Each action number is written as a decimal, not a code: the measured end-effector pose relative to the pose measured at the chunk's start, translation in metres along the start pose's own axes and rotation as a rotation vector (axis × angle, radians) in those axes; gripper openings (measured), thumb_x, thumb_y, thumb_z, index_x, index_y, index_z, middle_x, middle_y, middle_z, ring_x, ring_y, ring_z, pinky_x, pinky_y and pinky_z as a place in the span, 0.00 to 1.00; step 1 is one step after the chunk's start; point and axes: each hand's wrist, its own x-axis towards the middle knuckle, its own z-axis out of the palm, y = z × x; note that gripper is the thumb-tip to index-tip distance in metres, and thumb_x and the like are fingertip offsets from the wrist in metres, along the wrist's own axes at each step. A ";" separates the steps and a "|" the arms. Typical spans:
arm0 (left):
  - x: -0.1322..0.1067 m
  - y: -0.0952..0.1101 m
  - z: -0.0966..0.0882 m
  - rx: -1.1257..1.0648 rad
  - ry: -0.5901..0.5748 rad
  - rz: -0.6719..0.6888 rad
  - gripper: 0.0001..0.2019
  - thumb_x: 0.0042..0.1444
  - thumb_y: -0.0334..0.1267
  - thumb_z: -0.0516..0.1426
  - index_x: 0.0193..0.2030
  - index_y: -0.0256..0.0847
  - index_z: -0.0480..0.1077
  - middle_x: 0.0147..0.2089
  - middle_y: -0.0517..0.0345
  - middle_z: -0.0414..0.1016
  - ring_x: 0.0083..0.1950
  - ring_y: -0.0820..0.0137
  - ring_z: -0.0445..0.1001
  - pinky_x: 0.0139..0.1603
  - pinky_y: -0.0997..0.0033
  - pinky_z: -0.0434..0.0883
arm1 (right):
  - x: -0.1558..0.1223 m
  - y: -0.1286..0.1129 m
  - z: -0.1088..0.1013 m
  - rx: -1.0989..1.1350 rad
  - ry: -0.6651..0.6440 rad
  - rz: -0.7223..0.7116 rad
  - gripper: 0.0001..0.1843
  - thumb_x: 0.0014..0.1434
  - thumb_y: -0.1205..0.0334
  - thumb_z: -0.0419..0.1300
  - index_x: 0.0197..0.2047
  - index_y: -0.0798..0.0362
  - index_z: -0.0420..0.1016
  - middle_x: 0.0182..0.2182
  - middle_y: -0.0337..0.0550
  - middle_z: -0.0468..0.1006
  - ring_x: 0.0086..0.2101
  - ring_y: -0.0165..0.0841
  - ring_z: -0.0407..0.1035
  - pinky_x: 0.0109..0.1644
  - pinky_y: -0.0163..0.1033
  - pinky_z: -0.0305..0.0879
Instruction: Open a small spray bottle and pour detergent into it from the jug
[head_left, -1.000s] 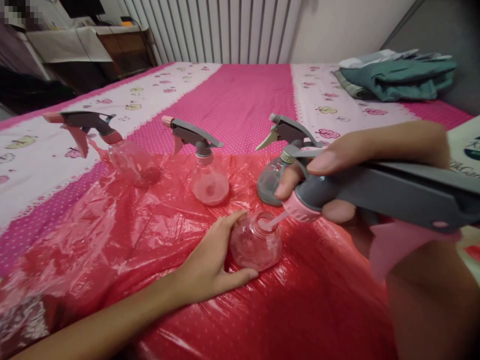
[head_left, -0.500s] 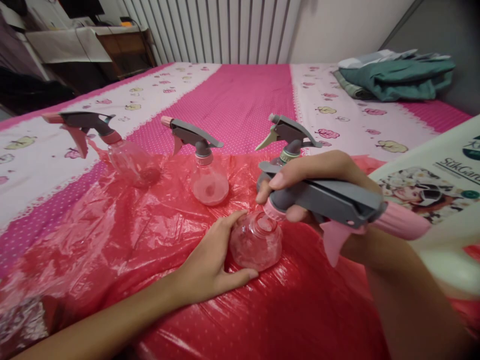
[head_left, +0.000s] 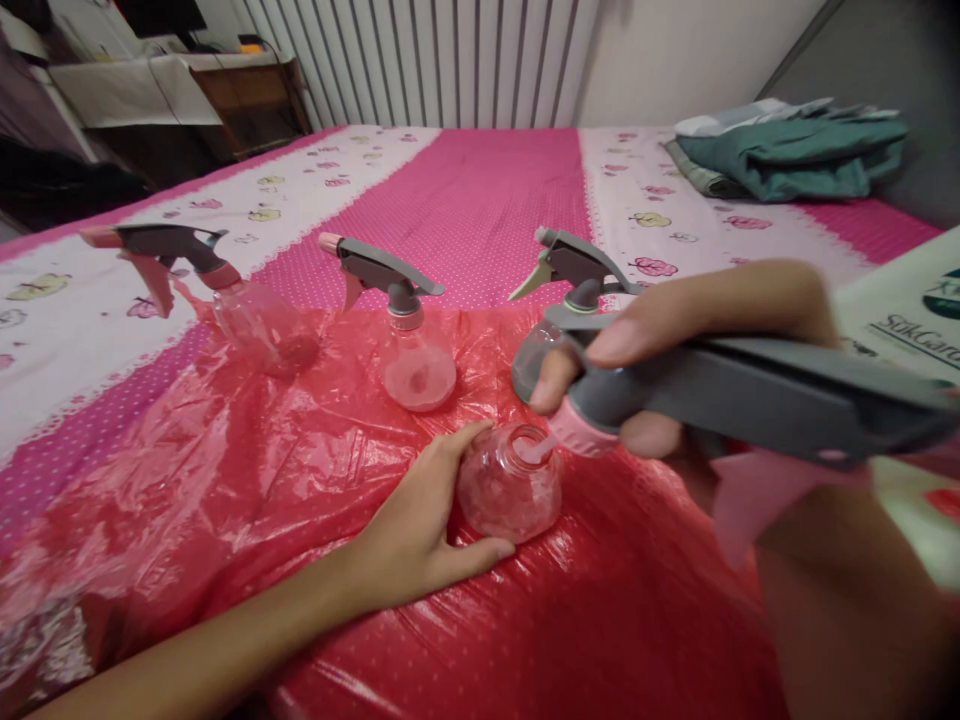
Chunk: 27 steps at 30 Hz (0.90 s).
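Note:
My left hand curves round the side of a small clear pink bottle, which stands upright on red plastic sheeting. In my right hand is a grey and pink trigger spray head, gripped near its collar. It lies tilted sideways, to the right of the bottle. A pale tube leads from the collar into the bottle's open mouth, so the two are apart but for the tube. Behind my right fingers stands a spray bottle with a green collar, partly covered.
Two other spray bottles stand on the sheeting: a pink one in the middle and a tilted pink one at left. A large pale green bottle is at far right. Folded green cloth lies on the bed.
My right hand has drawn the spray head to the right, away from the bottle's mouth, and part of its tube now shows. My left hand and the bottle have stayed in place.

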 end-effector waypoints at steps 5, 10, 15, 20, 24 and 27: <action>0.000 -0.003 0.002 -0.012 0.003 0.014 0.49 0.65 0.53 0.70 0.83 0.52 0.47 0.79 0.38 0.63 0.77 0.36 0.68 0.76 0.29 0.68 | 0.001 0.018 0.002 0.047 -0.122 0.028 0.12 0.74 0.61 0.60 0.59 0.42 0.77 0.56 0.38 0.78 0.54 0.29 0.78 0.60 0.36 0.82; 0.002 -0.004 0.004 -0.018 -0.008 0.019 0.48 0.66 0.52 0.70 0.82 0.57 0.45 0.80 0.41 0.61 0.79 0.37 0.66 0.77 0.28 0.67 | 0.003 0.025 -0.005 -0.038 -0.129 -0.015 0.16 0.70 0.68 0.62 0.56 0.41 0.77 0.50 0.35 0.81 0.51 0.27 0.79 0.58 0.32 0.81; 0.010 0.002 0.011 -0.032 -0.017 0.005 0.48 0.66 0.51 0.70 0.82 0.53 0.47 0.81 0.38 0.60 0.81 0.35 0.63 0.79 0.27 0.65 | -0.006 0.024 -0.014 -0.075 -0.098 -0.052 0.15 0.72 0.66 0.60 0.58 0.41 0.77 0.53 0.32 0.82 0.50 0.24 0.79 0.51 0.25 0.79; 0.018 0.006 0.017 -0.029 -0.024 -0.032 0.49 0.64 0.52 0.70 0.82 0.51 0.45 0.81 0.36 0.59 0.80 0.34 0.63 0.78 0.24 0.64 | -0.010 0.019 -0.026 -0.121 -0.087 -0.071 0.27 0.67 0.78 0.58 0.60 0.38 0.77 0.56 0.28 0.81 0.48 0.23 0.79 0.54 0.26 0.78; 0.018 0.001 0.022 0.045 -0.013 -0.020 0.48 0.66 0.53 0.69 0.82 0.51 0.46 0.79 0.37 0.61 0.77 0.34 0.66 0.77 0.22 0.66 | -0.004 0.001 -0.030 -0.094 -0.026 -0.009 0.17 0.65 0.77 0.65 0.49 0.45 0.78 0.48 0.29 0.83 0.45 0.23 0.79 0.54 0.29 0.79; 0.016 -0.002 0.025 0.083 0.007 -0.021 0.46 0.67 0.54 0.68 0.82 0.54 0.47 0.78 0.39 0.63 0.75 0.35 0.69 0.74 0.22 0.68 | -0.002 -0.007 -0.031 -0.052 -0.016 -0.013 0.14 0.64 0.76 0.68 0.47 0.49 0.76 0.47 0.31 0.82 0.44 0.24 0.79 0.52 0.30 0.80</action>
